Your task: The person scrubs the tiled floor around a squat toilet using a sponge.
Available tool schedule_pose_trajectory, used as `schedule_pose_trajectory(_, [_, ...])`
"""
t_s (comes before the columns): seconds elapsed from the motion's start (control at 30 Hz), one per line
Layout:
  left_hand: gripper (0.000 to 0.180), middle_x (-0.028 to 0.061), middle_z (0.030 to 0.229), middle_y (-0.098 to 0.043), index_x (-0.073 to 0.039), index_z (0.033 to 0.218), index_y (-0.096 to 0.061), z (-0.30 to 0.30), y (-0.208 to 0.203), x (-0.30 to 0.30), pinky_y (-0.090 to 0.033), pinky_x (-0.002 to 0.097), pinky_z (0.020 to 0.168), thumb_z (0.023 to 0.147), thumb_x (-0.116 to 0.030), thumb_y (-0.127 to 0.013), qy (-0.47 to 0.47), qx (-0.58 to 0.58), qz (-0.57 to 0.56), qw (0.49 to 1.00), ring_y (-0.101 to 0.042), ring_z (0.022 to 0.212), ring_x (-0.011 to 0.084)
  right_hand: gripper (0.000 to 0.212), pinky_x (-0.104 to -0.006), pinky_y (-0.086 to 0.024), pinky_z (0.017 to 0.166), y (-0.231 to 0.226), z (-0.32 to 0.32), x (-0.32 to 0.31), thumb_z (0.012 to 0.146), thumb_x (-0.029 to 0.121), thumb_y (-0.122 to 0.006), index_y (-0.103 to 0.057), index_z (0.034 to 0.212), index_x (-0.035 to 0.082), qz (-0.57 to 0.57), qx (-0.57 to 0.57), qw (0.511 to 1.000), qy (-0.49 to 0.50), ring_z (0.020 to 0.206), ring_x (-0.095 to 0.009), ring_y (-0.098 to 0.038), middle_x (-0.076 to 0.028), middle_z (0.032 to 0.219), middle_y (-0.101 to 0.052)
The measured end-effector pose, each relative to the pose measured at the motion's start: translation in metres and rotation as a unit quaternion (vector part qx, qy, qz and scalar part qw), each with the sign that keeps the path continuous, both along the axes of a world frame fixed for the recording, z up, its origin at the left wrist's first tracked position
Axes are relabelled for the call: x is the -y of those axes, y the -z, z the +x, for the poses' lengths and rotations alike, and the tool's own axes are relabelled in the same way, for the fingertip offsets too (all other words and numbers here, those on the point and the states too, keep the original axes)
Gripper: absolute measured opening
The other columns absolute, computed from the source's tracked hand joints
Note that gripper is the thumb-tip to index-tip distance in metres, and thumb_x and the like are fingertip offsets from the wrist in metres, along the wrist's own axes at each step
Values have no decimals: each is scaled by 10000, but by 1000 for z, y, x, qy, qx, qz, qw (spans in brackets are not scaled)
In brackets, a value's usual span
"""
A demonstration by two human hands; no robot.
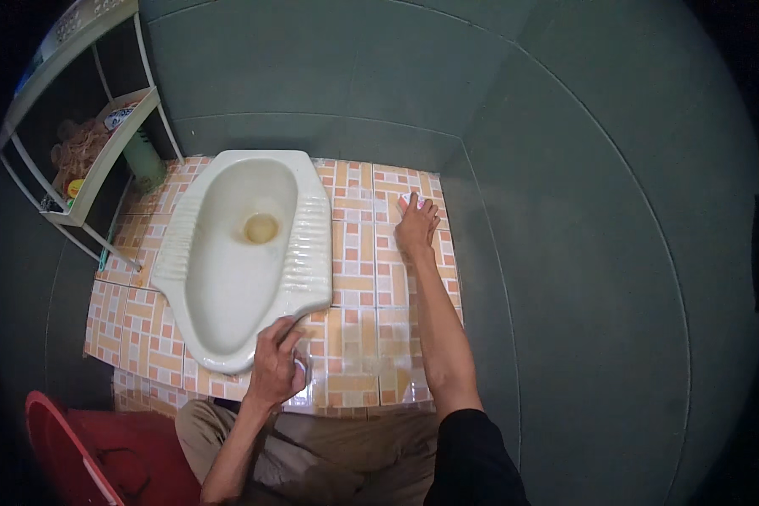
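Observation:
My right arm reaches forward over the tiled platform [354, 270]. At its far right part, my right hand [417, 228] presses down on a small pink-and-white piece [409, 201], mostly hidden under the fingers; its kind cannot be made out. My left hand [276, 363] is curled at the near right edge of the white squat toilet [236, 278], its fingertips by the rim. A pinkish-white bit [299, 374] shows beside the left palm, too little to name. Yellowish water [261, 228] stands in the toilet's drain hole.
A white rack [122, 139] stands at the far left, with crumpled brown stuff [84, 152] on its shelf and a green bottle [146, 160] behind. A red bucket [67, 447] sits at the lower left. Dark green walls [582, 253] close in the far side and right.

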State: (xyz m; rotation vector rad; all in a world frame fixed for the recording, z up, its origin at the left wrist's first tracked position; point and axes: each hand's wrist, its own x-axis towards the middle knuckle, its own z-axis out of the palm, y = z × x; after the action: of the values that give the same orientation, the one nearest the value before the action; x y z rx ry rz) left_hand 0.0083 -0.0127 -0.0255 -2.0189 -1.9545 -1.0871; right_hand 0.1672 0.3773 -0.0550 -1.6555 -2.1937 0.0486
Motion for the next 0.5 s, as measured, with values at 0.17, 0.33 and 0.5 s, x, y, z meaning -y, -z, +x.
schedule_pose_trajectory(0.17, [488,147,1095,-679,-87,1167,-655,-17,-6,-19,-583,428,738,695,16,-725,144,55,85,984,-703,882,313,648,-603,-391,1068,5,-14,-75,853,77,-675,-464,1464,39,20,18,999,31,1309,-448,-445,-281,1382,-479])
schedule_pose_trajectory(0.33, [389,115,1064,-675,-126,1099,-702,-14,0,4,-573,389,707,723,-61,-774,179,85,109,974,-701,849,261,578,-621,-390,1091,2,-18,-109,916,152,-642,-478,1458,34,-24,13,997,77,1322,-474,-442,-276,1400,-481])
schedule_pose_trajectory(0.5, [373,98,1030,-673,-127,1105,-706,-12,16,10,-563,378,676,741,-151,-788,201,89,118,968,-707,839,258,477,-577,-404,1033,20,-89,-27,950,118,-633,-556,1413,34,57,-97,989,-93,1210,-439,-491,-257,1294,-535])
